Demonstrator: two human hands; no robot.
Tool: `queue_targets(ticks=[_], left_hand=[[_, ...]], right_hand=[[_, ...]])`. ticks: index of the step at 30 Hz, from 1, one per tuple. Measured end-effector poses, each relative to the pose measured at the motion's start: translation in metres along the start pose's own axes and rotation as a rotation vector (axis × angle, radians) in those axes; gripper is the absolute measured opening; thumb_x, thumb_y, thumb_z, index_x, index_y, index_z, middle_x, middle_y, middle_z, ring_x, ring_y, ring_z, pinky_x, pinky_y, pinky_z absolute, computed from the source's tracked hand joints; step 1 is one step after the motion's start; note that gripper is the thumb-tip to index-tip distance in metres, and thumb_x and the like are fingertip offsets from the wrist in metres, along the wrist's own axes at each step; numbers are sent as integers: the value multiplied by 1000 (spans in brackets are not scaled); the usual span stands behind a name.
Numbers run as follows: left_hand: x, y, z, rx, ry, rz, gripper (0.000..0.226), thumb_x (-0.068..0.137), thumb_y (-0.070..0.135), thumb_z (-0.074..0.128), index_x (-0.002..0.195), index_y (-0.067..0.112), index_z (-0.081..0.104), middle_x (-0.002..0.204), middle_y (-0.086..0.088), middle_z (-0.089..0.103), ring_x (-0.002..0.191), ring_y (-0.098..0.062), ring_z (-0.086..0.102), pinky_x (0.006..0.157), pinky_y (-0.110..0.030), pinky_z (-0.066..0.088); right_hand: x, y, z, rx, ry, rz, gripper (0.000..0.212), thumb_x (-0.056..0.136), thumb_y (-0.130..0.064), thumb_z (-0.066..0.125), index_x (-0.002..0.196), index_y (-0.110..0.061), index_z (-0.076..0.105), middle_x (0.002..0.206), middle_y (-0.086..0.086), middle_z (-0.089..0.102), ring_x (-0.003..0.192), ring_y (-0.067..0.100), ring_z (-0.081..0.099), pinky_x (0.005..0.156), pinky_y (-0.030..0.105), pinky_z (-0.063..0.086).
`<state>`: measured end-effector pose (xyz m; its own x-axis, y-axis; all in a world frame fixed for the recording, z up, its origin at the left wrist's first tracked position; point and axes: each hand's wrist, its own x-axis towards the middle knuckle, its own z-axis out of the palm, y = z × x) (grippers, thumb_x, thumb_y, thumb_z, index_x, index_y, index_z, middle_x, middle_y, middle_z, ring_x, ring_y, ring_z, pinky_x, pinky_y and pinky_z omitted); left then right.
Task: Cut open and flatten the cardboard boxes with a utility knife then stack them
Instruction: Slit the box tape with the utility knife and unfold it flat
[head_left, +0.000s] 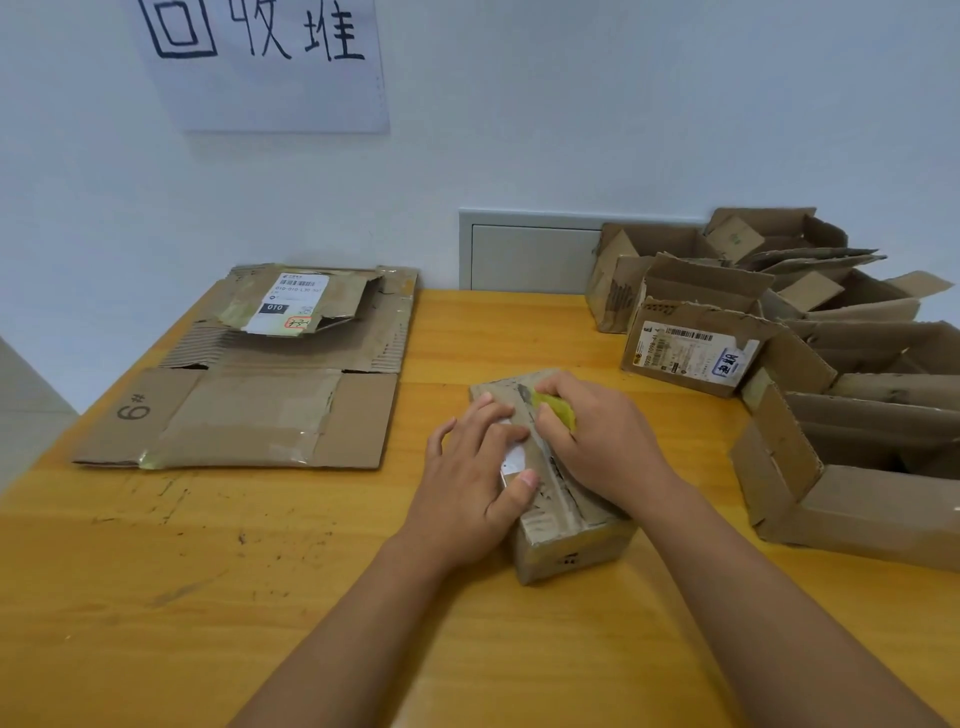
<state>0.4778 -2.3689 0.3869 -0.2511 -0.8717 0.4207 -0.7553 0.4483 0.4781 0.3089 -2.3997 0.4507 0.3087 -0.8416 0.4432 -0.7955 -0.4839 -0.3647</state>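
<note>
A small taped cardboard box (569, 540) lies on the wooden table (260, 571) in the middle of the view. My left hand (470, 470) presses flat on the box's left top, fingers spread over a white label. My right hand (602, 436) grips a yellow utility knife (558, 408), whose tip sits on the centre tape seam near the box's far end. At the left, a stack of flattened cardboard (249, 410) lies on the table, a smaller flattened box with a shipping label (296, 304) on top of it.
Several opened, unflattened boxes (779, 338) crowd the table's right side and back right corner. A white wall stands behind, with a paper sign (260, 62) and a grey panel (530, 254). Bare tabletop lies in front of me.
</note>
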Motion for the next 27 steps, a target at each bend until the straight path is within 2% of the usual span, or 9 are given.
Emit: queue_targets(ticks=[5,13,16,23,27], left_hand=[[-1,5,4,24,15,-38,59,94,60,20,129,25,52,149,7,36,148,-5,11,116,-45,14],[-2,8,7,25,40,-67,61,94,61,18,129,24,52,150,6,35,148,-6,12,117,-42,12],[-2,9,8,28,46,-68,60,94,60,19,129,24,51,150,7,35,148,-7,13,116,-42,12],[-2,11,4,50,31,-69,59,94,60,19,129,24,50,150,8,34,148,-6,11,116,-44,13],[-2,12,4,47,31,-83,62,92,60,17,129,23,51,151,8,34,148,-7,11,116,-45,13]], right_hand=[[-6,0,-4,-26,-17,-37,37,91,-36,44,114,-14,63,93,7,68,82,28,61,64,30,30],[-16,-1,-11,-50,-28,-99,57,85,-48,28,109,-11,65,93,6,69,83,27,60,63,31,35],[-22,0,-15,-60,-50,-105,46,88,-41,37,110,-11,65,95,8,70,85,29,61,63,34,40],[-34,-3,-26,-81,-96,-137,38,93,-34,43,112,-10,64,92,8,67,82,28,59,61,32,34],[-44,-4,-32,-89,-107,-125,46,86,-37,37,111,-10,65,91,8,68,80,28,59,62,34,39]])
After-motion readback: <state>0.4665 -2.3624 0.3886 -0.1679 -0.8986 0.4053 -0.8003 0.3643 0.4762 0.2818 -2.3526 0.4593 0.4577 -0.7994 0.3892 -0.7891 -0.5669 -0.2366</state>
